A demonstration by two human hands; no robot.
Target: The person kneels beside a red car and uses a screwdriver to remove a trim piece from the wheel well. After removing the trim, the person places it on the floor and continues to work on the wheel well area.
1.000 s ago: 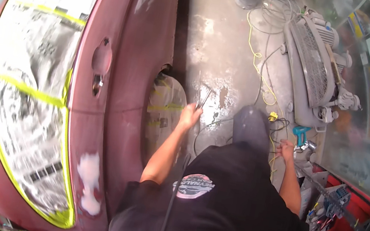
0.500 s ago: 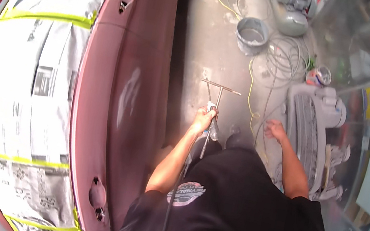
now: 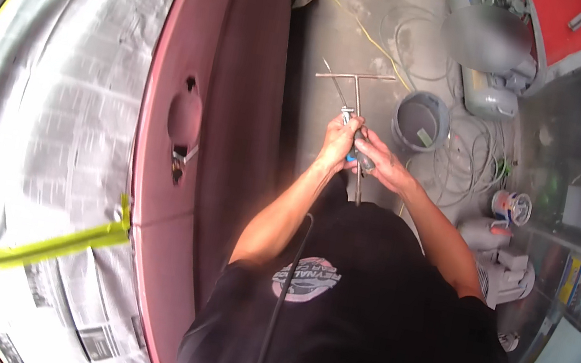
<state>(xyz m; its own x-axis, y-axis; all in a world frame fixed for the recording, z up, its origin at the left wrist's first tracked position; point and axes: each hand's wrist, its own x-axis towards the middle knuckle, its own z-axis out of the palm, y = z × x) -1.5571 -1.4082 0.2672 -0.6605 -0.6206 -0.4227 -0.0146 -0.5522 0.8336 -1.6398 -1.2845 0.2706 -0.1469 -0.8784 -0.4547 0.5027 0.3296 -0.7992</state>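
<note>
Gray bucket (image 3: 428, 103) as reference: the T-handled wrench (image 3: 357, 96) was just left of it, toward the person. Left hand (image 3: 336, 141) was wrapped around it together with a thin metal rod (image 3: 334, 81), crossbar clear of the fingers; likely gripped mid-shaft because that balances the length and lets one fist take the lot. Right hand (image 3: 386, 162) was up against a dark handle (image 3: 365, 160) in the same bundle, fingers curled; couldn't tell if they were pinching or only touching, too much overlap. Probably steadying the loose end. Maroon car door (image 3: 243, 119) stood well left of the bucket, tools apart from it, which should spare the surface. Farther left of the bucket, paper sheeting (image 3: 59, 102) covered the windows, yellow tape (image 3: 53, 248) across it, presumably to shield the glass. Hose (image 3: 473, 167) lay in loose coils right of the bucket, probably slack left near the gray tank (image 3: 492, 102) beyond.
</note>
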